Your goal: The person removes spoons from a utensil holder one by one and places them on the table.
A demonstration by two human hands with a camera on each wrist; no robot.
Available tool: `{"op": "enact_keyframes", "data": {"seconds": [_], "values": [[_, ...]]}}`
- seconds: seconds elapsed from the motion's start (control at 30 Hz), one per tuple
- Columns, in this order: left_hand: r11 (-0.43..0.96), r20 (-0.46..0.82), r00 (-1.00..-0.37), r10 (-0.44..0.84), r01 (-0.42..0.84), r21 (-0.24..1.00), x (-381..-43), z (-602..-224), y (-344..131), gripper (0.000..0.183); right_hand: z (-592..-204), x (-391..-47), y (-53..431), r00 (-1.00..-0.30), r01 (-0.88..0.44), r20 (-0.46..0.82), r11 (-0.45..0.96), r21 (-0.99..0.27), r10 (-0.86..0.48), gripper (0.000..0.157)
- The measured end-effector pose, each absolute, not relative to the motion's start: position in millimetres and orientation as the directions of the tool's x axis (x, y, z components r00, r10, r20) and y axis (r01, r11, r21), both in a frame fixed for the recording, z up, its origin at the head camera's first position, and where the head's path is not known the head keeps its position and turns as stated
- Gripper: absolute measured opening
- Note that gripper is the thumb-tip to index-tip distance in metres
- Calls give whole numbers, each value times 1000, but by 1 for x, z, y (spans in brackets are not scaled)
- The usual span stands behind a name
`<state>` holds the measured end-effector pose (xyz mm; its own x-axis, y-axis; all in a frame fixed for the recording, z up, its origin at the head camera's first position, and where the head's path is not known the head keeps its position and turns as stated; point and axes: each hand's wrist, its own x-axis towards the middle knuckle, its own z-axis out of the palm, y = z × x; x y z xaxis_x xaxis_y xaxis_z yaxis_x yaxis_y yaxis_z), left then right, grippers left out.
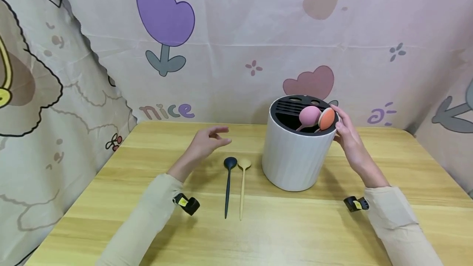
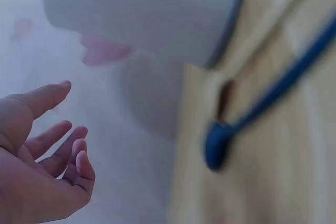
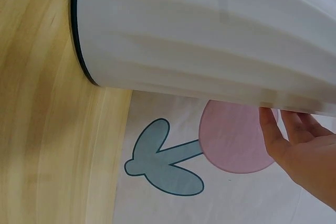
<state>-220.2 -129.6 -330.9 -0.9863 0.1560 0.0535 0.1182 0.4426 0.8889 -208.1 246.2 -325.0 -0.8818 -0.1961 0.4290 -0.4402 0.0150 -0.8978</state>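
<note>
A white ribbed utensil holder (image 1: 295,157) with a black slotted top (image 1: 286,106) stands on the table, right of centre. The rounded heads of a pink utensil (image 1: 309,116) and an orange one (image 1: 327,119) rise from its large opening. My right hand (image 1: 351,147) touches the holder's right side near the rim; the right wrist view shows its fingertips (image 3: 266,116) against the white wall. My left hand (image 1: 207,143) hovers with loosely bent fingers, nothing in it. Below and right of it lie a dark blue spoon (image 1: 230,163) and a cream spoon (image 1: 244,164), side by side, handles toward me.
The light wooden table (image 1: 295,229) ends at a hanging printed cloth (image 1: 229,19) at the back. A similar cloth (image 1: 66,134) hangs along the left side. Each sleeve carries a small black wrist camera (image 1: 191,205).
</note>
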Motion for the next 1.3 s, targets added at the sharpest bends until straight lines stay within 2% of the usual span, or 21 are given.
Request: {"op": "enact_keyframes", "data": {"seconds": [0.17,0.63,0.9,1.3], "values": [[450,146,-970,193,219,866,-215,-319,-108,40,-324,-207,247,-882,-440,432,2,-898,-188,53],[400,281,-900,334,405,822,-204,-274,-68,35,-322,-206,246,-879,-447,440,-2,-894,-186,54],[257,259,-872,416,386,886,-198,-248,-42,32,-323,-207,245,-882,-441,431,13,-897,-191,54],[191,207,-872,444,318,929,-211,-231,-12,28,-325,-207,247,-877,-449,439,6,-894,-194,52]]}}
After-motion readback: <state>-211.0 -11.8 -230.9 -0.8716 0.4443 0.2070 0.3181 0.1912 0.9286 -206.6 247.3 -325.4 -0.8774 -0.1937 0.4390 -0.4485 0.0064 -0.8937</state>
